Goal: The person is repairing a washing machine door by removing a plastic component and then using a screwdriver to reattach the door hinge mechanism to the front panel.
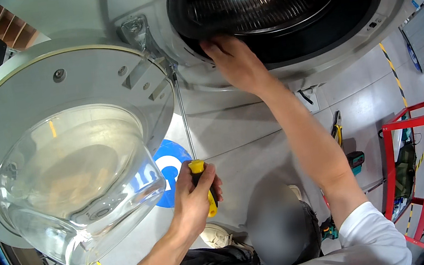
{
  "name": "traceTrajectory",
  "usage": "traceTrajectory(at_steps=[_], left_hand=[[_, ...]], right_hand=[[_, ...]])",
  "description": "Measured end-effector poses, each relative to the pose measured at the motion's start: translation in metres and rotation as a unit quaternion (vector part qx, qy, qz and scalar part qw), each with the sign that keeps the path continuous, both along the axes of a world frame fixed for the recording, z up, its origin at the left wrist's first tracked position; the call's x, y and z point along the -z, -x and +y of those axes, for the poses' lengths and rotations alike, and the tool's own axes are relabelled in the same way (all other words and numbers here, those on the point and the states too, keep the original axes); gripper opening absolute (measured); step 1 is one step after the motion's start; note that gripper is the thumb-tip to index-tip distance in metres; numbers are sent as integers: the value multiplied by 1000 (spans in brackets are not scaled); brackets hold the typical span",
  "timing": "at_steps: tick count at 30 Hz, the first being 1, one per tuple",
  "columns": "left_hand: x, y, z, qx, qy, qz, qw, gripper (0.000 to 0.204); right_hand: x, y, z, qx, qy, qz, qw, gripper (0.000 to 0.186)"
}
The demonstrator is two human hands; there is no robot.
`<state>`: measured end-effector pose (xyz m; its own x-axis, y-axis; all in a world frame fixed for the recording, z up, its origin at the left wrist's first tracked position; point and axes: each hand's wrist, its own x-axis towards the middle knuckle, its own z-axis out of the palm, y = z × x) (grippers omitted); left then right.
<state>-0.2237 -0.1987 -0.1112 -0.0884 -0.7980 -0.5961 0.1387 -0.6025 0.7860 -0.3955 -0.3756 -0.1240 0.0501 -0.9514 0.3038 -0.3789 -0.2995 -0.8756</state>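
Observation:
My left hand (197,191) is wrapped round the yellow and black handle of a long screwdriver (185,120). Its shaft points up, and the tip is at the edge of the metal door hinge (136,33); whether it sits on a screw I cannot tell. My right hand (236,64) is at the lower left of the washing machine's opening, fingertips behind the dark rubber door seal (184,14), fingers partly hidden. The round washing machine door (17,95), with its clear glass bowl (83,177), stands swung out to the left.
Inside the machine shows the ribbed metal drum (260,9). On the floor at right lie yellow-handled pliers (337,128) and a dark green tool battery (355,160). A red metal frame cart (392,177) stands at far right. A blue round sign (170,165) marks the floor.

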Motion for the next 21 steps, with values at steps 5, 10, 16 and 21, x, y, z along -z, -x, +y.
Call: traceTrajectory(at_steps=[5, 10, 16, 21], left_hand=[[-5, -3, 2, 4, -9, -2, 1000, 22], [-4, -7, 4, 22, -22, -4, 1000, 21], [-4, -10, 13, 17, -51, 16, 998, 21], [-9, -10, 18, 26, -67, 19, 997, 23]], right_hand=[[-10, -1, -9, -42, -134, 117, 983, 40], [-19, 16, -39, -190, -298, 199, 914, 39], [-23, 11, -62, -268, -297, 304, 865, 38], [-20, 6, -73, -271, -274, 399, 832, 36]])
